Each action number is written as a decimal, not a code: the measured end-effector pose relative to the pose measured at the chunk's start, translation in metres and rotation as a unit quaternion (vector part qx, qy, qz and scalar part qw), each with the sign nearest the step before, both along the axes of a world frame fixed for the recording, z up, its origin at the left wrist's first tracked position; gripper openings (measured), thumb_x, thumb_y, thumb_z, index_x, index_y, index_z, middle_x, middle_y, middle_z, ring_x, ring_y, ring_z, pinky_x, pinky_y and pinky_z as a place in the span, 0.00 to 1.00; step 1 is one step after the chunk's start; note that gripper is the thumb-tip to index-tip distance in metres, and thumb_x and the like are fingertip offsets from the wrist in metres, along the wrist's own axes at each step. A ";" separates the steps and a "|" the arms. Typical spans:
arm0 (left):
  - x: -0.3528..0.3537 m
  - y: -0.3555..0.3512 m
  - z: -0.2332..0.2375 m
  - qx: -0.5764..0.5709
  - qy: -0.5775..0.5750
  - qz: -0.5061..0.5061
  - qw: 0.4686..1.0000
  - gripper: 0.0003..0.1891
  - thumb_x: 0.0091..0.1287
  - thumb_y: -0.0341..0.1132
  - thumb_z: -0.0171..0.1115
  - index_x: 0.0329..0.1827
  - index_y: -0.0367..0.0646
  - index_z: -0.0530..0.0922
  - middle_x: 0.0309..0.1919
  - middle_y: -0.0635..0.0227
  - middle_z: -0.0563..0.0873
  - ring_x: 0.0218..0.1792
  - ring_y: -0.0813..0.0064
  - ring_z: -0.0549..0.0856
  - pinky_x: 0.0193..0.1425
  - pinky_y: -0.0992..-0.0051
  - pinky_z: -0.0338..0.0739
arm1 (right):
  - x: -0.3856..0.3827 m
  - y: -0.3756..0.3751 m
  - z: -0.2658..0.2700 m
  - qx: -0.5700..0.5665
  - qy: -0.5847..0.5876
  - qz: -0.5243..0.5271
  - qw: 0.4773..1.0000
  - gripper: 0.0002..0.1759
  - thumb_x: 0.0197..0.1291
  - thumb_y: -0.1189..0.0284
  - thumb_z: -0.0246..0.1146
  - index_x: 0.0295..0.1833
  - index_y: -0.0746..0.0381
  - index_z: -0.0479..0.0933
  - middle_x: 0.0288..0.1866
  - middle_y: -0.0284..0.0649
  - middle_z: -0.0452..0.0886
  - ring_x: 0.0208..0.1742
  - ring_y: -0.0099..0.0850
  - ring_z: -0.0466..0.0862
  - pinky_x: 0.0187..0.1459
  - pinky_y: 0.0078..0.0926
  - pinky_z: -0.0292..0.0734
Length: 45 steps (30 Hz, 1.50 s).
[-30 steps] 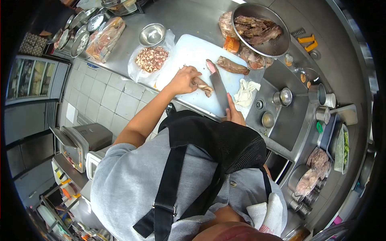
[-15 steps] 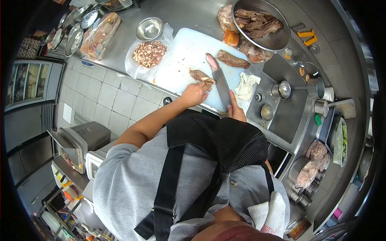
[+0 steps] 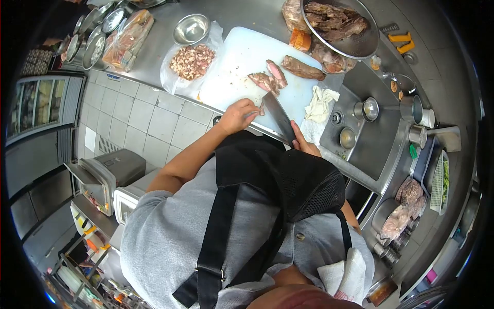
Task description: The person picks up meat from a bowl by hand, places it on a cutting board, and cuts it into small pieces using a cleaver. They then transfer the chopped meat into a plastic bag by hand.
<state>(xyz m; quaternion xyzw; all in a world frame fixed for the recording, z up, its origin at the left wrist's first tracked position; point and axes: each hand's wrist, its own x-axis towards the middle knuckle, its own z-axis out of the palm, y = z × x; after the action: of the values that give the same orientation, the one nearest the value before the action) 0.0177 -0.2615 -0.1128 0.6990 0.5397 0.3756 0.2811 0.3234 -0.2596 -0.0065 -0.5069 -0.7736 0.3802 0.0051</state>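
My right hand (image 3: pixel 305 144) is wrapped round the handle of a broad cleaver (image 3: pixel 278 114), its blade slanting up and left over the white cutting board (image 3: pixel 234 62). At the board's near edge, my left hand (image 3: pixel 239 115) is closed with fingertips pinching a small piece of meat (image 3: pixel 262 108) beside the blade. Just beyond the cleaver tip lie a cut chunk of meat (image 3: pixel 263 80) and another with a pink face (image 3: pixel 277 72). A long browned piece of meat (image 3: pixel 302 68) rests whole farther right on the board.
A bag of diced meat (image 3: pixel 191 62) and a steel bowl (image 3: pixel 191 29) stand left of the board. Behind it is a large pan (image 3: pixel 374 45) of cooked meat. A crumpled cloth (image 3: pixel 320 104) lies beside the sink (image 3: pixel 378 141) on the right.
My left hand has drawn back left from the larger chunk with a small piece of meat. The cleaver has swung its tip left, and the cut chunk now lies against the pink-faced piece.
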 end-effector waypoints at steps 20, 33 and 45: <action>0.010 0.016 -0.018 0.093 0.025 -0.059 0.994 0.07 0.66 0.24 0.71 0.45 0.41 0.88 0.45 0.62 0.88 0.48 0.57 0.87 0.57 0.61 0.82 | -0.014 0.004 -0.013 -0.046 -0.090 0.051 0.994 0.40 0.83 0.68 0.53 0.91 0.37 0.44 0.30 0.58 0.86 0.34 0.58 0.89 0.38 0.55 0.78; 0.001 0.046 0.013 0.166 0.103 -0.053 0.979 0.12 0.62 0.31 0.77 0.47 0.44 0.87 0.50 0.68 0.85 0.55 0.60 0.85 0.58 0.60 0.82 | 0.000 -0.013 -0.025 0.045 0.035 -0.087 0.995 0.38 0.83 0.68 0.56 0.90 0.37 0.52 0.25 0.55 0.83 0.30 0.55 0.88 0.37 0.49 0.79; 0.013 0.019 -0.002 0.037 0.066 0.109 0.991 0.13 0.63 0.37 0.79 0.47 0.40 0.90 0.39 0.58 0.88 0.41 0.51 0.88 0.47 0.59 0.85 | -0.015 -0.014 -0.020 0.080 -0.006 -0.037 0.996 0.38 0.83 0.68 0.56 0.90 0.37 0.51 0.28 0.54 0.85 0.30 0.54 0.89 0.36 0.50 0.80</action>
<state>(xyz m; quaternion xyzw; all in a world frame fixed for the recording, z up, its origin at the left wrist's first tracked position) 0.0306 -0.2424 -0.1149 0.6694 0.6159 0.3765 0.1758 0.3084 -0.2739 -0.0269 -0.5351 -0.7826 0.3134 0.0548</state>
